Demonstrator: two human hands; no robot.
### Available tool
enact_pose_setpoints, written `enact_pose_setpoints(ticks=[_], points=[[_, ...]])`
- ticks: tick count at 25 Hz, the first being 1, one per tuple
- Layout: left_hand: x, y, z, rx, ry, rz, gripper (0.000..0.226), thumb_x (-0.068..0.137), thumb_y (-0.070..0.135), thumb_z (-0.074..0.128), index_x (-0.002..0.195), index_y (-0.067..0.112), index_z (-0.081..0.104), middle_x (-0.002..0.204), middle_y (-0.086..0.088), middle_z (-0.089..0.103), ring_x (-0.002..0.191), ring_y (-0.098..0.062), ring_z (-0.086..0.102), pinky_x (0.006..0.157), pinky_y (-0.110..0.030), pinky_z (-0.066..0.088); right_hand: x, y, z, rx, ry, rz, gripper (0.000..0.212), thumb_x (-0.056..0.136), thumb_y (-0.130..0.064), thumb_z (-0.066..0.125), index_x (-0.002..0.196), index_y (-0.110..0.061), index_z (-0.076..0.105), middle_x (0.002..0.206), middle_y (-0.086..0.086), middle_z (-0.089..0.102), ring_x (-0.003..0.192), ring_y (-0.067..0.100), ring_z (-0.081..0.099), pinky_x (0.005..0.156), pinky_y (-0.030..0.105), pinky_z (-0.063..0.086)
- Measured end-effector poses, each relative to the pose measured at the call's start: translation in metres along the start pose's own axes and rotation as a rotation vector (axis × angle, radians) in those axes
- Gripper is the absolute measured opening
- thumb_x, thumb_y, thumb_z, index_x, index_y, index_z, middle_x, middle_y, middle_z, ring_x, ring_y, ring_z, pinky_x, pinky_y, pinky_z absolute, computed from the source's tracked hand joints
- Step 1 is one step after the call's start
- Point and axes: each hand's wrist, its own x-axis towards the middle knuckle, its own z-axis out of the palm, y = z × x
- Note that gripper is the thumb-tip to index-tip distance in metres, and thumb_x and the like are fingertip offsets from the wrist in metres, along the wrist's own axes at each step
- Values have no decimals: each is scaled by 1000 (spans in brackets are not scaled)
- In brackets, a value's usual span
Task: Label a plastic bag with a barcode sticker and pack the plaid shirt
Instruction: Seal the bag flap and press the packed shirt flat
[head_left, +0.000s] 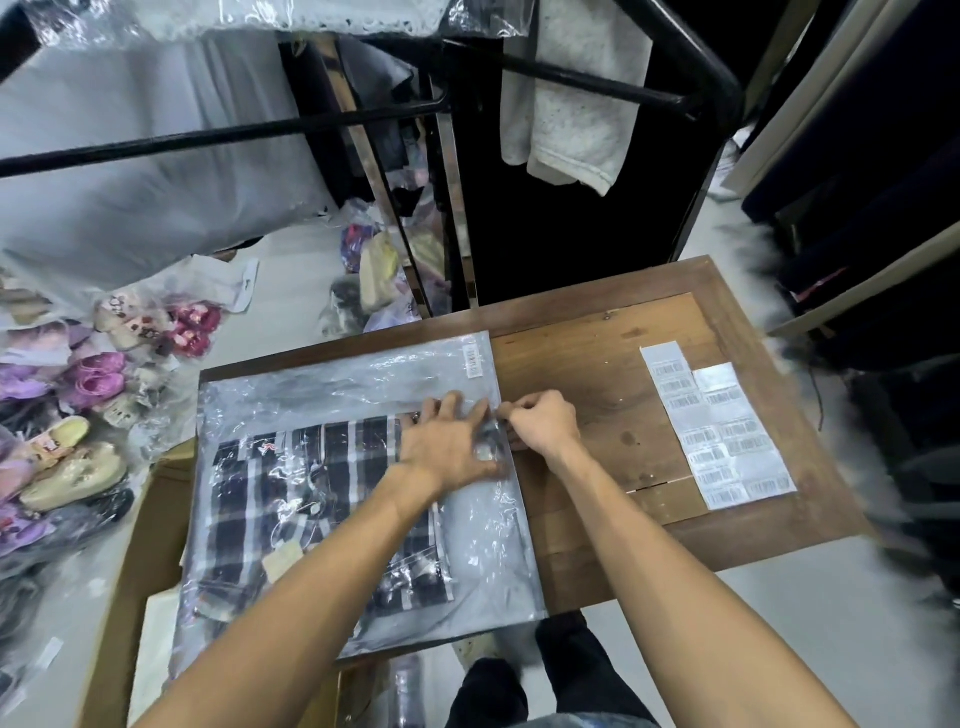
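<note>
One plaid shirt lies flat inside one plastic bag on the table's left half. One barcode sticker is stuck at the bag's far right corner. Left hand, fingers spread, presses the bag flat beside the shirt's right edge. Right hand, fingers curled, pinches the bag's right edge.

Risk, judged: slippery film could crease or seal crooked if the pinch slips.

Two label sheets right of the bag.
</note>
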Motion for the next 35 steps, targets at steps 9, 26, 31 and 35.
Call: enact_pose_setpoints(ticks=[9, 26, 31, 35], points=[[1, -1, 5, 175, -51, -20, 107, 76, 90, 40, 161, 37, 3, 164, -2, 12, 147, -33, 20, 106, -70, 37, -25, 15, 1, -104, -3, -50, 23, 79, -31, 70, 62, -16, 73, 55, 3, 72, 58, 17, 74, 72, 41, 63], [-3, -3, 2, -13, 67, 33, 101, 77, 88, 48, 159, 48, 2, 169, -5, 7, 152, -35, 16, 112, -74, 26, -74, 51, -7, -308, 56, -44, 23, 78, -35, 66, 83, -18, 81, 81, 10, 78, 84, 26, 75, 76, 29, 58], [-45, 7, 36, 44, 48, 107, 101, 72, 92, 47, 157, 51, 10, 171, 0, 3, 157, -36, 0, 112, -79, 2, -67, 43, -10, -322, 10, -65, 19, 80, -33, 66, 79, -17, 77, 81, 8, 78, 77, 26, 75, 78, 38, 61], [-37, 0, 40, -4, -74, 73, 112, 66, 91, 56, 155, 56, -1, 170, 3, -17, 155, -35, -19, 108, -84, -3, -63, 40, -10, -353, -1, -81, 21, 82, -34, 68, 85, -16, 79, 87, 7, 79, 82, 24, 76, 82, 38, 61]])
